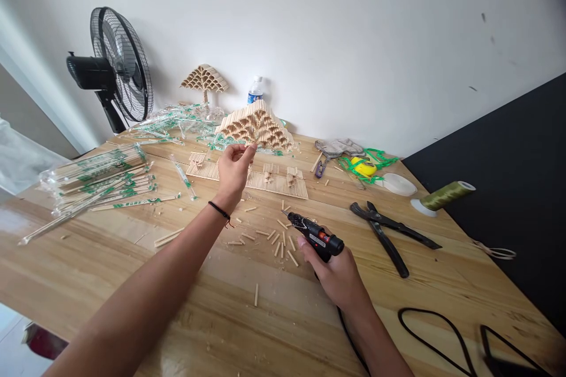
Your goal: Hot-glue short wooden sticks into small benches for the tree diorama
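My left hand [234,171] is closed in a pinch at the lower middle of a roof-shaped model made of short wooden sticks [254,123], holding it up over the table. The fingers hide its lowest part. In my right hand [338,274] is a black glue gun [313,235], its nozzle pointing left and away from me. Below and behind my left hand lies a flat base of wooden sticks [278,184] with small stick clusters on it. Several short cut sticks [278,241] are scattered left of the glue gun's nozzle.
Wrapped chopsticks [101,177] are heaped at left, with plastic wrappers [172,121] behind. A similar stick model [204,79], a bottle [255,91] and a fan [117,65] stand at the back. Right lie pliers-like cutters [387,230], a thread spool [448,195] and a black cable [435,315].
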Tool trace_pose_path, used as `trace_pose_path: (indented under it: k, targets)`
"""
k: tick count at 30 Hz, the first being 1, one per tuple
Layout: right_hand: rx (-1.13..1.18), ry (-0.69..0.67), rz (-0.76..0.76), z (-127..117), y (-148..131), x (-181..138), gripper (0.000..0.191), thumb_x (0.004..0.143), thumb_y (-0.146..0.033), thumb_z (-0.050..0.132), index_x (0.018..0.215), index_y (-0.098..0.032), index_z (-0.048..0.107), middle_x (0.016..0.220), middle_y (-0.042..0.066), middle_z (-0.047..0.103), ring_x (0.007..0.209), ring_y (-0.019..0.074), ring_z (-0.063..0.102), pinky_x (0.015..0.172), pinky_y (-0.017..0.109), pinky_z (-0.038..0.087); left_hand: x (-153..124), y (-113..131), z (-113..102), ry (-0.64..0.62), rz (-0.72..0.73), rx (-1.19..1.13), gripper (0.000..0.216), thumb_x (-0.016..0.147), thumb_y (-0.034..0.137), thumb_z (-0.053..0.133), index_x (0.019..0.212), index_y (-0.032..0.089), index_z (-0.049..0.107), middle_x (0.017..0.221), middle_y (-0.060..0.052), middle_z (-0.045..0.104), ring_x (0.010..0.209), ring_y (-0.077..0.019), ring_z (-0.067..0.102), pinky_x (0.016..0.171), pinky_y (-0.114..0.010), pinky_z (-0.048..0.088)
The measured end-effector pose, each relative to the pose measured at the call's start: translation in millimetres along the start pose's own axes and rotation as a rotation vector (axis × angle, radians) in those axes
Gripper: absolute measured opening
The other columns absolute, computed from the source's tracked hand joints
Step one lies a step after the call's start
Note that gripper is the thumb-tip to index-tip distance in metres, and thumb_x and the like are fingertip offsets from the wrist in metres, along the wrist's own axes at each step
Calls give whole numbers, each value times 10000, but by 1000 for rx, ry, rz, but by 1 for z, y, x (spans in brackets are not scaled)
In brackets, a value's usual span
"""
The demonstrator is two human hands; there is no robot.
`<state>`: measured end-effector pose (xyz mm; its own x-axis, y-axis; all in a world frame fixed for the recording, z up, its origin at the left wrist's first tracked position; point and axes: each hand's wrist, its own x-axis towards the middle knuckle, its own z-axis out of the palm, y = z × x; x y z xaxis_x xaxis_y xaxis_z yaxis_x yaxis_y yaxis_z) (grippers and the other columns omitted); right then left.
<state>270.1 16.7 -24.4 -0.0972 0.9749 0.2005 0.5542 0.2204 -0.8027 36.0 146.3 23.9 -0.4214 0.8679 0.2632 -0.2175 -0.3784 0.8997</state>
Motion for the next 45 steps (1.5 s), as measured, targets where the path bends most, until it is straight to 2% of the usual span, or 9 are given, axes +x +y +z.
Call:
trace_pose_path:
  k: [5, 12, 19, 27, 36, 41, 45]
  targets:
    - [-9, 8, -11, 1, 4, -1, 367, 948, -556, 610, 798, -221, 613, 637, -17, 583, 609, 192, 540, 609, 311, 451, 2, 2, -3, -96, -98, -55, 265, 826, 378, 837, 741, 208, 652, 698, -13, 600, 642, -133, 554, 609, -292, 404]
    - [-5, 6, -10, 0, -1, 0, 364, 936, -553, 610, 791, -219, 614, 647, -14, 587, 610, 191, 540, 597, 306, 441, 6, 6, -9, -207, -181, -156, 261, 722, 324, 864, 764, 212, 632, 678, -12, 609, 624, -128, 553, 571, -270, 401]
    - [-9, -4, -17, 0, -1, 1, 352, 944, -540, 610, 799, -219, 610, 653, -18, 582, 611, 187, 539, 601, 306, 441, 11, 6, -15, -281, -227, -229, 212, 731, 313, 815, 753, 208, 632, 705, -27, 588, 599, -125, 523, 581, -289, 457]
    - [-21, -1, -21, -1, 1, 0, 360, 943, -544, 602, 795, -216, 618, 645, -17, 585, 607, 191, 551, 592, 308, 447, 12, 2, -23, -299, -248, -253, 120, 739, 270, 759, 746, 208, 656, 700, -48, 616, 583, -145, 551, 563, -311, 514]
    - [-8, -2, 1, -1, 6, 0, 349, 940, -530, 630, 798, -211, 636, 642, -19, 578, 609, 191, 547, 595, 304, 443, 21, -8, -34, -294, -227, -232, 174, 722, 329, 771, 702, 222, 636, 678, -52, 615, 598, -174, 576, 571, -332, 527]
    - [66, 59, 35, 0, 6, 1, 342, 936, -531, 647, 844, -202, 661, 691, -6, 603, 664, 203, 576, 648, 315, 464, 19, -9, -36, -416, -249, -207, 215, 733, 314, 794, 671, 210, 616, 686, -30, 595, 596, -144, 564, 570, -299, 483]
    - [121, 55, 49, 1, 7, 0, 321, 939, -511, 664, 845, -205, 654, 708, -4, 597, 675, 196, 556, 658, 321, 447, 15, -9, -37, -550, -305, -152, 217, 723, 300, 811, 679, 186, 632, 636, -2, 578, 549, -111, 532, 525, -258, 401]
